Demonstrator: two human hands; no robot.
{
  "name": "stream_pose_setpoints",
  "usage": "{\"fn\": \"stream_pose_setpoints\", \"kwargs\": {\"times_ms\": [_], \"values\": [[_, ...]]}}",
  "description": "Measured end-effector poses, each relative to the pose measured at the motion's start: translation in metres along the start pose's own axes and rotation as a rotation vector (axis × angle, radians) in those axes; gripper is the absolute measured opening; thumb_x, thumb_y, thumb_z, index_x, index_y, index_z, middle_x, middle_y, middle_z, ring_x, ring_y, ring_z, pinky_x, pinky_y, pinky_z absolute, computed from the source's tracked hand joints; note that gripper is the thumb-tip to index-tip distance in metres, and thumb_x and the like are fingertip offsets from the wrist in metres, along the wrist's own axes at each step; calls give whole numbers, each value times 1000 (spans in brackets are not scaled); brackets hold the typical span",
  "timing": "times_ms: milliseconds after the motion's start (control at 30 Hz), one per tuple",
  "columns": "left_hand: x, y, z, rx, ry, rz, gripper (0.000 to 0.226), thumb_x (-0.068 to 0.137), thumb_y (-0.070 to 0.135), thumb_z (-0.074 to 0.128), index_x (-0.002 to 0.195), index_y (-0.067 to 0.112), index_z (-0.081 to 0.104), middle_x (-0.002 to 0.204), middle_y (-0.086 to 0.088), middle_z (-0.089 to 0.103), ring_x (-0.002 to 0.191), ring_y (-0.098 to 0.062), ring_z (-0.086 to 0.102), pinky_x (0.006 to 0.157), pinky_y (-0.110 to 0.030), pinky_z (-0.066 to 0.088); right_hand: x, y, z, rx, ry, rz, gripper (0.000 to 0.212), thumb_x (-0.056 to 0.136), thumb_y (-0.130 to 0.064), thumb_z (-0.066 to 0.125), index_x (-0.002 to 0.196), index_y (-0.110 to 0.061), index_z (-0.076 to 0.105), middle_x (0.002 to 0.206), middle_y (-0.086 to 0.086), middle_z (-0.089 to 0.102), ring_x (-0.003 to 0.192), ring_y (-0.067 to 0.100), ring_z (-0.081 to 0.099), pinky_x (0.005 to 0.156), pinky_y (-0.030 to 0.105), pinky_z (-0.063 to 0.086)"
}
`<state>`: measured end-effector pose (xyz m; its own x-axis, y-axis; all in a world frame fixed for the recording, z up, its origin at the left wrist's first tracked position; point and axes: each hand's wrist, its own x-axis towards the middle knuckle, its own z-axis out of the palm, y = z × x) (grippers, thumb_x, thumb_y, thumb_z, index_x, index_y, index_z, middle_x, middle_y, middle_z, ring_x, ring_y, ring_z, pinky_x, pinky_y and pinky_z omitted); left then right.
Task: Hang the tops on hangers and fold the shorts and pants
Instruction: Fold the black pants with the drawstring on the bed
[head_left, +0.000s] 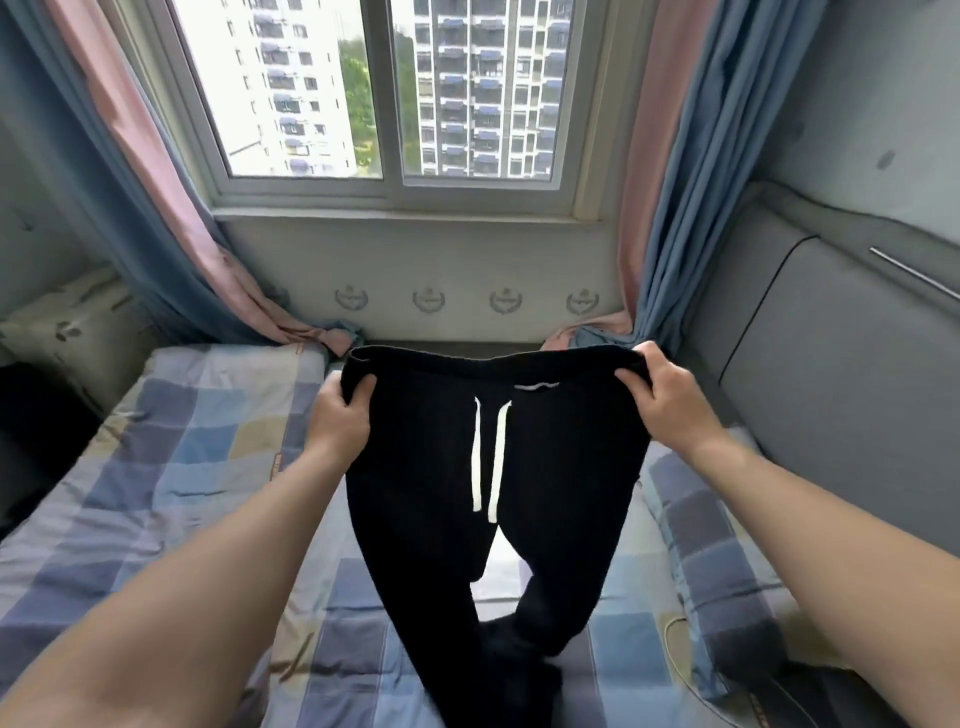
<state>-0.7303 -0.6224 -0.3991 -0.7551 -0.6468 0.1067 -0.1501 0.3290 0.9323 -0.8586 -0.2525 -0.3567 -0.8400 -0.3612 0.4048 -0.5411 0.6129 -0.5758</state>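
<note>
— Both hands busy over the bed (182, 441)?

— Yes. The left hand (343, 415) grips one end of the waistband of the black pants (431, 467), and the right hand (657, 397) grips the other, fingers curled over the cloth.

— Where are the pants?

— Held spread above the middle of the bed, white drawstring (488, 457) facing the person. The legs cross lower down, over the bed's checked cover.

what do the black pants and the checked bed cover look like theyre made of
Black pants: soft matte knit, probably cotton jersey or fleece; it hangs limp, no sheen. Drawcords: flat white woven tape. Checked bed cover: thin matte woven cloth, likely cotton, with fine creases.
</note>
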Motion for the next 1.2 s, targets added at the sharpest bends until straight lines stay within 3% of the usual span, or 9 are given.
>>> {"fn": "stream_pose_setpoints", "kwargs": {"times_ms": [133,267,500,600,733,867,967,1100,1200], "values": [[45,86,-23,-11,101,172,18,100,42,56,92,25,59,88,4,67,81,-13,62,70,-30,46,65,-41,-52,-20,82,-103,15,104,-33,52,105,-18,49,84,0,65,77,21,64,70,38,50],[68,174,-51,-32,158,233,24,97,53,53,94,30,58,84,11,64,76,-3,57,61,-19,34,119,-87,-104,-21,183,-149,21,104,-37,50,102,-16,47,77,5,64,70,21,63,63,38,49],[92,294,-98,-211,156,208,26,94,48,57,91,23,64,88,-2,69,79,-24,65,66,-35,50,193,-176,-183,106,339,-102,20,101,-38,55,96,-19,57,83,-10,60,75,8,57,61,17,35],[95,336,-107,-291,135,86,31,95,42,58,103,11,60,89,-5,63,79,-24,60,70,-34,45,215,-207,-204,225,330,5,35,99,-38,57,119,-10,61,101,-2,60,85,14,57,70,24,40],[86,384,-110,-376,74,76,34,100,32,53,125,9,60,92,-4,56,88,-24,54,81,-36,40,224,-254,-215,478,299,46,29,93,-33,62,102,-6,66,91,7,65,81,22,64,72,33,51],[57,418,-101,-492,-12,137,29,101,27,52,123,9,59,104,-8,66,102,-31,64,93,-41,52,217,-299,-215,520,246,-21,28,89,-30,67,104,-7,66,90,8,69,74,19,66,60,32,56],[38,435,-94,-468,-77,227,23,102,24,52,121,11,56,103,-9,66,95,-28,65,88,-40,53,207,-326,-213,512,196,-94,25,83,-24,72,103,-10,65,95,12,73,83,24,73,71,43,64],[14,443,-92,-387,-209,390,20,102,15,48,112,10,65,84,-2,65,69,-16,60,61,-28,42,195,-355,-209,621,110,-153,15,81,-12,76,88,-9,63,95,19,74,83,32,75,72,48,63],[6,443,-93,-353,-290,469,25,100,13,51,124,12,60,103,-4,67,86,-18,65,69,-31,47,189,-371,-208,645,114,-175,15,82,-9,76,84,-7,61,105,30,69,88,41,73,82,61,57]]}}
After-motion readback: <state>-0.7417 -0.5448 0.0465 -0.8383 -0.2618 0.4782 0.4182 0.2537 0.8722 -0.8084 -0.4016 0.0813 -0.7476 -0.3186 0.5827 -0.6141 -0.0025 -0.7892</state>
